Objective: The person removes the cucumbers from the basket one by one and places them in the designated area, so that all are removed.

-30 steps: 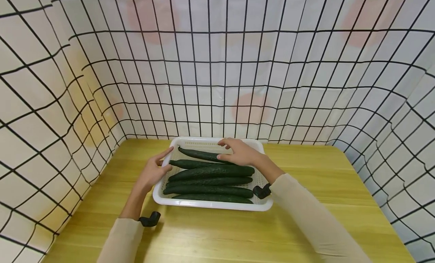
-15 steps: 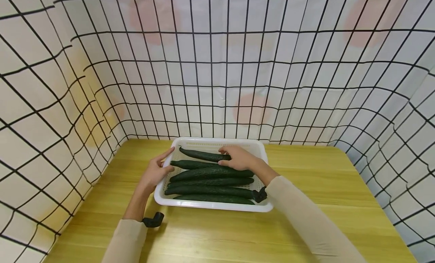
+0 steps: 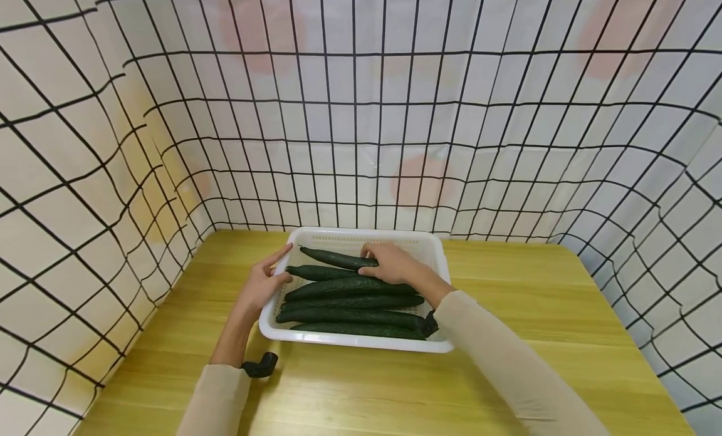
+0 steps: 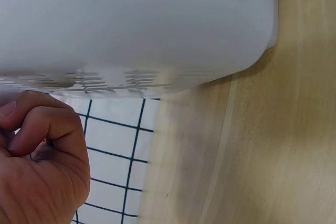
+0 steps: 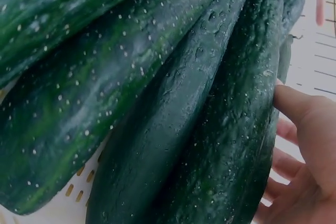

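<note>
Left hand (image 3: 259,289) pinches basket (image 3: 355,342) at 9 o'clock, likely steadying it; right hand (image 3: 393,264) grips 12 o'clock cucumber (image 3: 333,257) by its 3 o'clock end.

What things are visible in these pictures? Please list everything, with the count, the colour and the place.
cucumbers: six visible, dark green, lying lengthwise in the basket
basket: one, white, on the table
table: one, yellowish wood, under the basket
wire grid: panel count unclear, black, behind the table and along both sides
backing: count unclear, white with pink and yellow patches, behind the grid
wrist devices: two, black, one at each wrist
sleeves: two, beige, on the forearms
left hand: one, bare, holding the basket's left rim
right hand: one, bare, gripping the farthest cucumber
</note>
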A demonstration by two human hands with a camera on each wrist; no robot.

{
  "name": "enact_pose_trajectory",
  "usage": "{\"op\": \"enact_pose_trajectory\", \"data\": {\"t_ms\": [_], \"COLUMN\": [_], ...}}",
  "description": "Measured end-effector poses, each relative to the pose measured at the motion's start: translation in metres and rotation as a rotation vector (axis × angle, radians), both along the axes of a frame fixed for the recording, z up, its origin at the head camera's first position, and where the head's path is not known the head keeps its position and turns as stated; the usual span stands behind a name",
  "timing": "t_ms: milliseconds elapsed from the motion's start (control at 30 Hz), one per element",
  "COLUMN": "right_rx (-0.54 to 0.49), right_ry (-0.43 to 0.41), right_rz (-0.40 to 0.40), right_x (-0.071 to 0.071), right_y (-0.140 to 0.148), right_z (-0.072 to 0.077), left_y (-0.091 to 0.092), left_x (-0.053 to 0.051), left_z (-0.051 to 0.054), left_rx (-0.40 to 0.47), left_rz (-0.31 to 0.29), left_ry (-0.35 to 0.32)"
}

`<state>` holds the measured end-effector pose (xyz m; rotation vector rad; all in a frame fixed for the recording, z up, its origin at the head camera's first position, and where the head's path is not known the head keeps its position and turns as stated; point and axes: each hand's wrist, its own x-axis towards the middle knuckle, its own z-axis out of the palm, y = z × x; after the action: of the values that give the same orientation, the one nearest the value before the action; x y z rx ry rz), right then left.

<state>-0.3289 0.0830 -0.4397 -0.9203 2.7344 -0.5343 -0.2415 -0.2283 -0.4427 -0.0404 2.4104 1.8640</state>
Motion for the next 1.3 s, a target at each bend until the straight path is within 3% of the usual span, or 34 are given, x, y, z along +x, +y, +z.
{"op": "enact_pose_trajectory", "data": {"t_ms": [167, 333, 433, 667, 900, 1300], "right_rx": [-0.035, -0.046, -0.074, -0.128, -0.137, -0.200], "right_ry": [-0.038, -0.024, -0.005, 0.045, 0.089, 0.146], "right_rz": [-0.014, 0.001, -0.001, -0.018, 0.005, -0.024], "right_x": [0.000, 0.004, 0.007, 0.014, 0.028, 0.033], "right_y": [0.001, 0.005, 0.008, 0.018, 0.032, 0.083], "right_z": [-0.001, 0.003, 0.008, 0.027, 0.047, 0.056], "left_y": [-0.003, -0.002, -0.001, 0.006, 0.004, 0.005], "left_x": [-0.009, -0.011, -0.011, 0.007, 0.008, 0.009], "left_z": [-0.018, -0.022, -0.018, 0.016, 0.014, 0.015], "left_rx": [-0.021, -0.025, -0.016, -0.036, -0.025, -0.016], "left_rz": [0.021, 0.025, 0.022, 0.001, 0.008, 0.000], "left_ry": [0.028, 0.037, 0.028, -0.010, -0.007, -0.006]}}
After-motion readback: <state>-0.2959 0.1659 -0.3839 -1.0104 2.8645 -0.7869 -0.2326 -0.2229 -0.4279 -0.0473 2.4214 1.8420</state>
